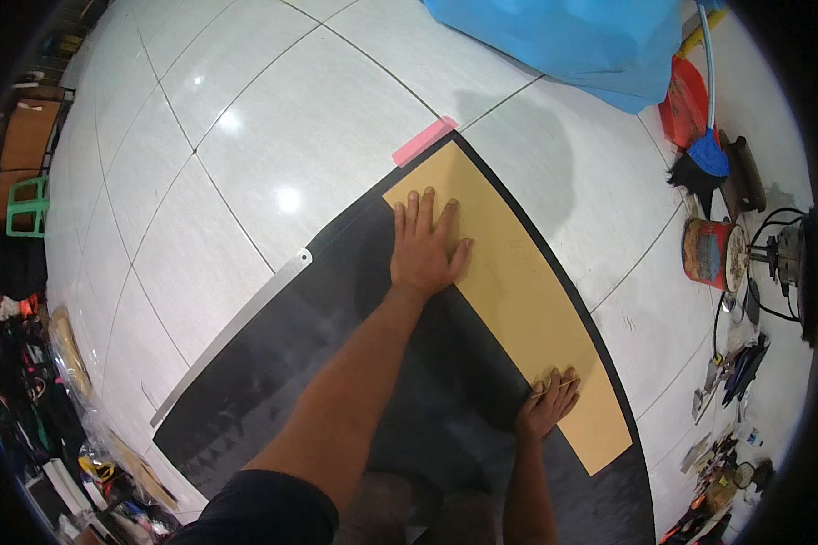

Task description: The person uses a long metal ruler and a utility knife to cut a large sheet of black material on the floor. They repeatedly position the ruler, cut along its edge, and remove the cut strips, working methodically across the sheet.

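The left hand (pixel 424 259), fingers wide, steadies the tan board (pixel 523 291) beneath it, the right hand (pixel 539 416) holding a thin stick (pixel 565 384): seemingly alignment, next needing even pressure.

A blue broom (pixel 709 156) is resting beside a red dustpan (pixel 682 102), while a green stool (pixel 27 208) is standing at the left.
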A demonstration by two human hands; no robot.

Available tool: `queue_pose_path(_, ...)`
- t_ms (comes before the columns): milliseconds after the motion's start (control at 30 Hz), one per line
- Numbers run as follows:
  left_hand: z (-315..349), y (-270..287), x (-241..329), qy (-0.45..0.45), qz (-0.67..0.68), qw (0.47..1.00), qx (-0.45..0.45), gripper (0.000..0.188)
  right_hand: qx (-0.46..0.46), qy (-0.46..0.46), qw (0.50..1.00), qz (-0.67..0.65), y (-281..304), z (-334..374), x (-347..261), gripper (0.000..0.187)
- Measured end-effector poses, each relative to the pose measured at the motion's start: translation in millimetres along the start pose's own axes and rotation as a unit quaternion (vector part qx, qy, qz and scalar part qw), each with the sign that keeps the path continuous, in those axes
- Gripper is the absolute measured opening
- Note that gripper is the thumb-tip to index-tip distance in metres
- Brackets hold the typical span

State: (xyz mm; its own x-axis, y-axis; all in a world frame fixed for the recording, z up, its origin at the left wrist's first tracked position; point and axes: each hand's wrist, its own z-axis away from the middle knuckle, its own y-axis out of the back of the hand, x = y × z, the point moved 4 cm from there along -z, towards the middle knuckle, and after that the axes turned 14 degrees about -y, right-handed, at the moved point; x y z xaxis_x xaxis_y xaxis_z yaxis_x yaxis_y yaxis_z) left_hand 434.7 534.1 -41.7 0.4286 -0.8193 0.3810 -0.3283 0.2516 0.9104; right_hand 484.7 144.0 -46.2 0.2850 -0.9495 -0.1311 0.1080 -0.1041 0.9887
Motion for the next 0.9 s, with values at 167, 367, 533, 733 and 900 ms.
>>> queue_pose_path(167,-2.4,-0.5,-0.3,-0.010,0.013,1.000,0.015,0.066,0.009,0.011,1.000,0.002,-1.0,-0.4,2.2,0.046)
queue_pose_path(367,-3.0,-2.0,-1.6,-0.005,0.006,1.000,0.005,0.067,-0.001,0.016,1.000,0.001,0.1,-1.8,-0.4,0.047)
queue_pose_path(533,-5.8,-0.8,0.1,-0.002,0.002,1.000,-0.006,0.067,-0.004,0.014,1.000,0.008,-3.2,-3.3,3.2,0.048)
queue_pose_path(733,-3.9,-1.8,-2.2,0.000,0.003,1.000,-0.007,0.068,-0.020,0.013,1.000,0.015,-1.9,-2.6,0.6,0.049)
queue_pose_path(900,-4.7,-2.0,-1.7,-0.003,-0.005,1.000,-0.004,0.069,-0.012,0.012,0.999,0.028,-2.5,-2.1,0.6,0.049)
